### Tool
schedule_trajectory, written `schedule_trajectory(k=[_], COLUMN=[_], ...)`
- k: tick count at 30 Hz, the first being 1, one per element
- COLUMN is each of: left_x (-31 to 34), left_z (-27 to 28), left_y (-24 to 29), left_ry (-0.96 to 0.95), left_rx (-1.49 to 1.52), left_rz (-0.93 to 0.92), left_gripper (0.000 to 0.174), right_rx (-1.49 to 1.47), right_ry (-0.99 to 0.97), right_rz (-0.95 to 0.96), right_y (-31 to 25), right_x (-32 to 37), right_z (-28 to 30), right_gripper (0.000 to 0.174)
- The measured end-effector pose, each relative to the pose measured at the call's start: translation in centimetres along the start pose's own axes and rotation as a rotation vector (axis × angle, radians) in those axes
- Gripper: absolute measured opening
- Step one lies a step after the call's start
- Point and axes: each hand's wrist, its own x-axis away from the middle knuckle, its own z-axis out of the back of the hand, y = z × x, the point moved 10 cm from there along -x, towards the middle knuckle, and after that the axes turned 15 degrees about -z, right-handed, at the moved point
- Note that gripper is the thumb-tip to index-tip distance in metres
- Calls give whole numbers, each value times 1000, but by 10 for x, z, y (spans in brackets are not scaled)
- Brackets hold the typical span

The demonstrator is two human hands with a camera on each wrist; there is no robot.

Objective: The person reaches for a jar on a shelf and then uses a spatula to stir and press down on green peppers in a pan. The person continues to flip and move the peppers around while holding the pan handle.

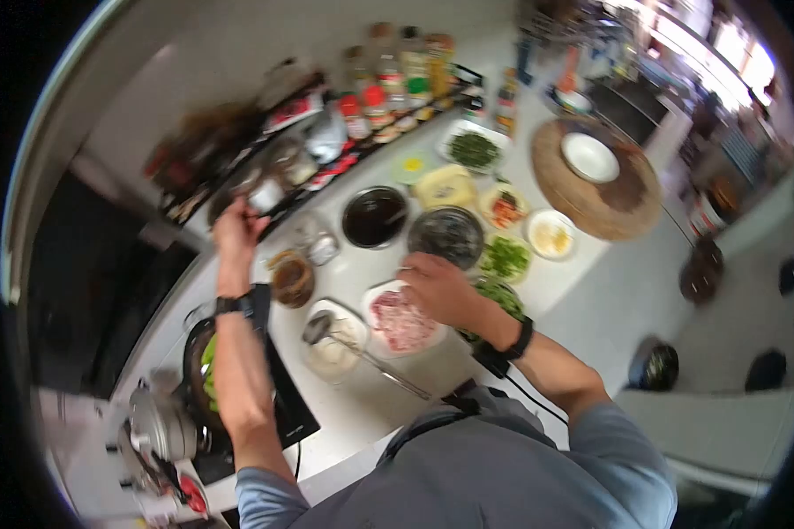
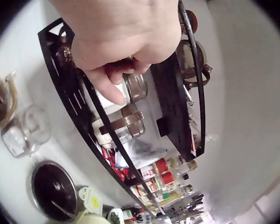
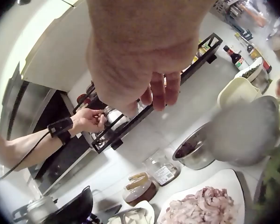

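Observation:
At the near end of the black spice rack [image 2: 91, 135], my left hand [image 1: 235, 231] has its fingers curled at a jar [image 2: 114, 100] with white contents. The thumb lies along the jar's side in the left wrist view, and the palm hides much of what the fingers hold. My right hand [image 1: 450, 291] hangs over the plate of sliced raw meat [image 1: 399, 319], fingers loosely bent with nothing between them. Just beyond its fingertips is a grey bowl [image 1: 446, 236]. A metal bowl of dark liquid [image 1: 373, 217] stands between the two hands.
A ladle [image 1: 370, 353] lies across a white dish [image 1: 331, 331]. Near the rack are a glass jar [image 1: 324, 248] and a brown jar [image 1: 289, 278]. Bowls of chopped greens [image 1: 505, 257] and a round chopping board [image 1: 631, 207] stand right. A pan [image 1: 198, 353] sits on the left hob.

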Motion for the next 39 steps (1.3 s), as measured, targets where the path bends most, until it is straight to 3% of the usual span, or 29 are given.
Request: schedule_trajectory(k=[2, 3, 4, 12, 15, 16, 18, 19, 21, 25, 30, 39], left_x=[29, -9, -3, -1, 30, 34, 39, 54, 88, 174, 303, 482], left_z=[-12, -13, -13, -3, -12, -8, -7, -6, -7, 13, 90, 202], left_y=[-12, 13, 15, 24, 61, 55, 64, 73, 73, 15, -47, -40], left_ry=[81, 56, 43, -6, 102, 116, 112, 198, 199, 135, 291, 619], left_rx=[-6, 68, 47, -340, -739, -741, -837, -805, -681, -256, -164, -11], left_rz=[21, -30, -20, -10, -136, -132, -351, -496, -512, -45, 109, 227], left_gripper=[19, 22, 23, 28, 24, 24, 31, 30, 31, 21, 18, 14], right_rx=[-58, -28, -37, -111, -137, -158, -182, -202, -224, -315, -501, -477], right_ry=[-30, 0, -7, -64, -77, -72, -78, -81, -87, -124, -315, -540], right_rz=[27, 50, 7, 21, 32, 41, 55, 58, 89, 160, 254, 479], right_y=[4, -6, -7, -19, -19, -20, -22, -24, -30, -60, -127, -247], right_x=[18, -31, -31, -40, -42, -42, -46, -47, -53, -60, -44, 2], right_z=[13, 12, 13, 3, -1, -1, -3, -5, -13, -45, -112, -197], right_gripper=[34, 32, 30, 26, 25, 24, 24, 23, 20, 10, 7, 14])
